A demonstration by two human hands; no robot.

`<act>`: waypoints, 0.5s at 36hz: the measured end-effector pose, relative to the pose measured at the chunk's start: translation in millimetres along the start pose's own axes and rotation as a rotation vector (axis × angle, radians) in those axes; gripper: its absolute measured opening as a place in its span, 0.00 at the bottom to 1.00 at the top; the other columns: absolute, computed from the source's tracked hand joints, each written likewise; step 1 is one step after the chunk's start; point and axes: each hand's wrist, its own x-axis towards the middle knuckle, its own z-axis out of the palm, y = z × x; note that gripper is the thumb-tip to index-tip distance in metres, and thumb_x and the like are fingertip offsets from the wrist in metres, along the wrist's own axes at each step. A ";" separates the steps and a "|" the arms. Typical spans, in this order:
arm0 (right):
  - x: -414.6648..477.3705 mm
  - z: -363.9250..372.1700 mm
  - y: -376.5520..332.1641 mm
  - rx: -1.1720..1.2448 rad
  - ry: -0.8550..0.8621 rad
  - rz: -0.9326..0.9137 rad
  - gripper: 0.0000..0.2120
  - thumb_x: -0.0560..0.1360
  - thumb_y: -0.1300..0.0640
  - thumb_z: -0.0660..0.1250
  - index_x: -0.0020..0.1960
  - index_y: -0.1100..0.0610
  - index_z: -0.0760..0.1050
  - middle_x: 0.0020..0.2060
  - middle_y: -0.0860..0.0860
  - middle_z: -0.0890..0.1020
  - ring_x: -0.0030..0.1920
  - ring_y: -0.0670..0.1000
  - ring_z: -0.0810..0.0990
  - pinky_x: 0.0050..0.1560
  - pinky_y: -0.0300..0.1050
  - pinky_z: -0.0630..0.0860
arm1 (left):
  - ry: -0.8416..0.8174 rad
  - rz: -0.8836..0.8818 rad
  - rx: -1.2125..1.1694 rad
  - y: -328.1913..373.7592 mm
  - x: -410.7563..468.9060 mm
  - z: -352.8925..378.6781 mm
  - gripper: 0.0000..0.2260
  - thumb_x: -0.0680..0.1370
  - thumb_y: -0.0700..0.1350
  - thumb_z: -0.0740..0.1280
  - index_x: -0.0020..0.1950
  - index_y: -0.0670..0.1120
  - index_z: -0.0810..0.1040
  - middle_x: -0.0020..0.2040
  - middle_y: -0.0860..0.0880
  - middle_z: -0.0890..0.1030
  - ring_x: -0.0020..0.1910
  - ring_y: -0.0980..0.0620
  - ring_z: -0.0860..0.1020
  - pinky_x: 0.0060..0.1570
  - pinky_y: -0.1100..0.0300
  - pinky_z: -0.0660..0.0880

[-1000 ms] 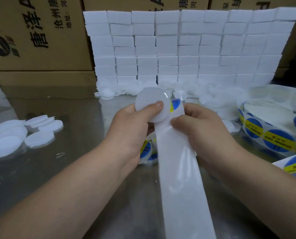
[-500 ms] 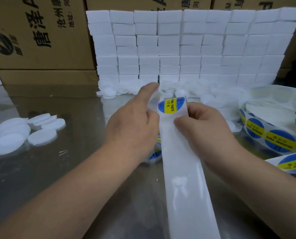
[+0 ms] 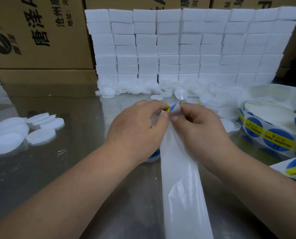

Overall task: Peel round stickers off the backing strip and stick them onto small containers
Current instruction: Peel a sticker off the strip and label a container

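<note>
Sticker [image 3: 172, 107]: round, blue with a yellow band, partly lifted at the top end of the backing strip [image 3: 181, 178]. It sits mid-frame between our 2 hands, held above the table [image 3: 57, 169]. Left hand [image 3: 137, 128] has its fingers curled, thumb and forefinger pinching the sticker edge. Right hand [image 3: 200, 128] has its thumb and forefinger clamped on the strip top just beside it, other fingers curled under. The strip is white, glossy and bare below the hands, and runs down toward us out of frame.

Around: we see a labelled container [image 3: 155, 155] half hidden under the left wrist. White round containers [image 3: 11, 135] sit in a cluster far left, and a loose pile of them [image 3: 143, 88] lies along the back. A wall of stacked white blocks [image 3: 187, 45] stands behind that pile. A sticker roll [image 3: 271, 137] sits at right, with a loose strip end near the right forearm. Both forearms cover much of the near table.

Writing: roll stickers read "SOLDERING PASTE", upside down to us. Cardboard cartons [image 3: 40, 31] behind carry rotated Chinese print, "唐泽" and "沧州", plus a dark round logo.
</note>
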 end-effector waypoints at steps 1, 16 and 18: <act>0.1 -0.2 -0.3 0.017 -0.007 0.003 0.15 0.73 0.66 0.60 0.32 0.53 0.76 0.24 0.42 0.73 0.27 0.40 0.68 0.28 0.31 0.64 | -0.001 -0.001 0.011 0.4 0.0 -0.1 0.15 0.72 0.58 0.57 0.54 0.58 0.77 0.50 0.59 0.77 0.49 0.63 0.70 0.44 0.65 0.66; 1.8 -3.6 -3.3 0.040 -0.066 0.028 0.18 0.75 0.67 0.59 0.36 0.49 0.78 0.25 0.40 0.75 0.26 0.39 0.69 0.27 0.30 0.65 | 0.149 -0.220 -0.188 -5.4 7.2 -4.0 0.06 0.70 0.60 0.65 0.34 0.61 0.76 0.34 0.65 0.77 0.40 0.66 0.74 0.37 0.72 0.68; 1.2 -3.3 -3.4 -0.009 -0.069 0.049 0.17 0.74 0.67 0.59 0.38 0.47 0.79 0.28 0.43 0.78 0.28 0.41 0.72 0.29 0.34 0.69 | 0.230 -0.281 -0.287 -10.0 12.5 -6.2 0.10 0.74 0.55 0.65 0.32 0.57 0.76 0.30 0.66 0.76 0.34 0.71 0.73 0.32 0.77 0.66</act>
